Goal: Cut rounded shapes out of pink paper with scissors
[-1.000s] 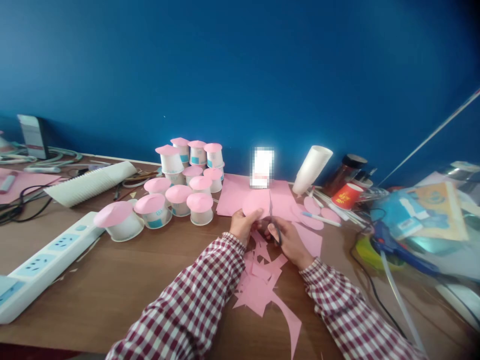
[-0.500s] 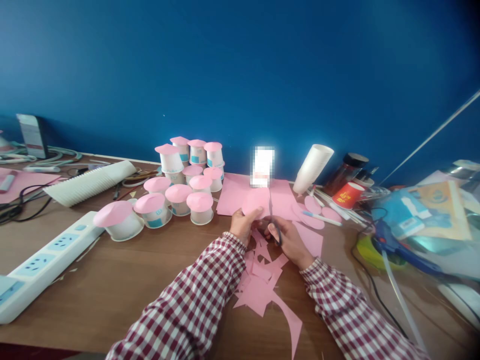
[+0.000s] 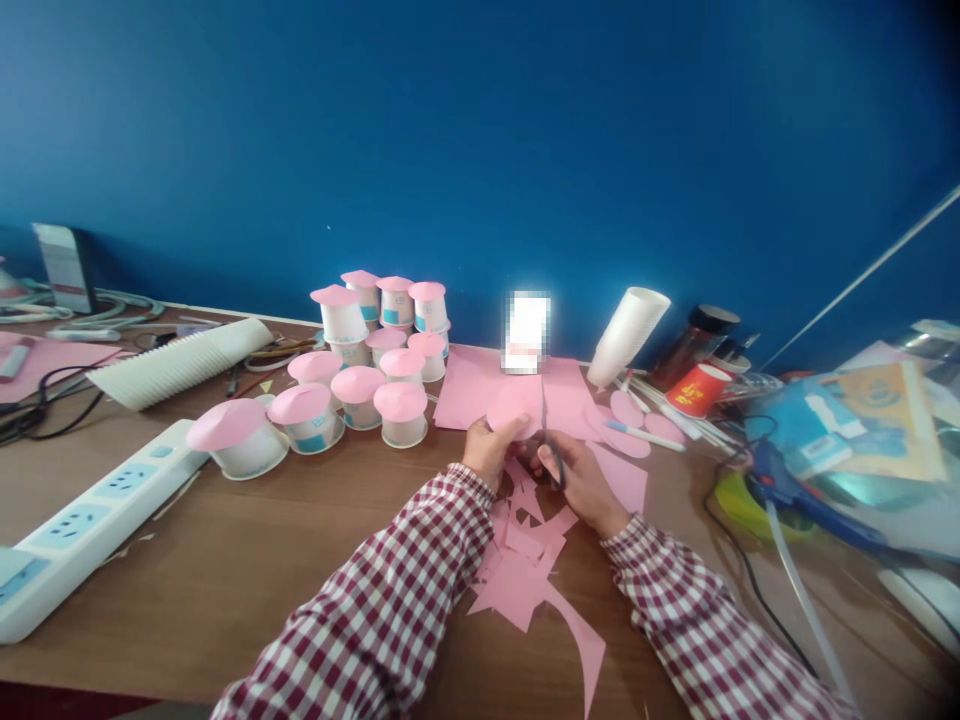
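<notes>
My left hand (image 3: 489, 448) pinches a round piece of pink paper (image 3: 511, 402) between thumb and fingers. My right hand (image 3: 581, 478) is closed round the dark handles of a pair of scissors (image 3: 553, 462). The blades point up along the right edge of the pink paper. Larger pink sheets (image 3: 465, 385) lie flat behind the hands. Cut pink paper scraps (image 3: 517, 590) are heaped on the table between my forearms. Several pink paper circles (image 3: 624, 408) lie right of the sheets.
Paper cups with pink cone tops (image 3: 358, 398) stand to the left, some stacked. A power strip (image 3: 90, 525) lies at front left. Cup stacks (image 3: 628, 335) rest behind and left. A red cup (image 3: 696, 388), a blue glue gun (image 3: 806, 505) and packets are at the right.
Both hands stay almost in place. The pink paper in my left hand now shows a rounder outline, turned slightly beside the scissors.
</notes>
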Demonstrator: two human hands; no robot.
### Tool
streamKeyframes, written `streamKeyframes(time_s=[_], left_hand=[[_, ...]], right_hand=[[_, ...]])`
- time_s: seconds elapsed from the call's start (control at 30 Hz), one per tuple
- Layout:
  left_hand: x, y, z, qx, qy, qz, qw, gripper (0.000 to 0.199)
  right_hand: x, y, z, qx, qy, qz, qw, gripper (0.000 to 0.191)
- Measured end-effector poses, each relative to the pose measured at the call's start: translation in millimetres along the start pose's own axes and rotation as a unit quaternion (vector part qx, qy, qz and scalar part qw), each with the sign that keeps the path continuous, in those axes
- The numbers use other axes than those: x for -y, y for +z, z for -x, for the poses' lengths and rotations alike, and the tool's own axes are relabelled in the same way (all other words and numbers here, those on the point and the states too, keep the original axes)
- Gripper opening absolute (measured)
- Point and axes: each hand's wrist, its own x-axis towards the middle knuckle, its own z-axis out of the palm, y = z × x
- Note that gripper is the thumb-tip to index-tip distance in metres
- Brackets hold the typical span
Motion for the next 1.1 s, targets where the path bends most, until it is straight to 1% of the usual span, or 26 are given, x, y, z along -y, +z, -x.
streamKeyframes(time_s=[0.3, 0.57, 0.83, 1.1], left_hand=[[0.1, -0.8, 0.2, 0.005, -0.006, -0.009, 1.000, 0.033], [2.1, -1.7, -1.6, 0.000, -0.002, -0.024, 1.000, 0.035], [3.2, -2.8, -2.6, 0.008, -0.003, -0.023, 1.000, 0.035], [2.3, -2.5, -3.0, -0.001, -0.013, -0.015, 1.000, 0.034]], right_hand=[[-3.5, -0.9, -0.3, -0.002, 0.000, -0.007, 1.000, 0.040], [-0.3, -1.0, 0.3, 0.001, -0.005, 0.010, 1.000, 0.041], [0.0, -0.6, 0.3, -0.004, -0.006, 0.015, 1.000, 0.040], [-1.6, -0.6, 0.2, -0.011, -0.013, 0.016, 1.000, 0.038]])
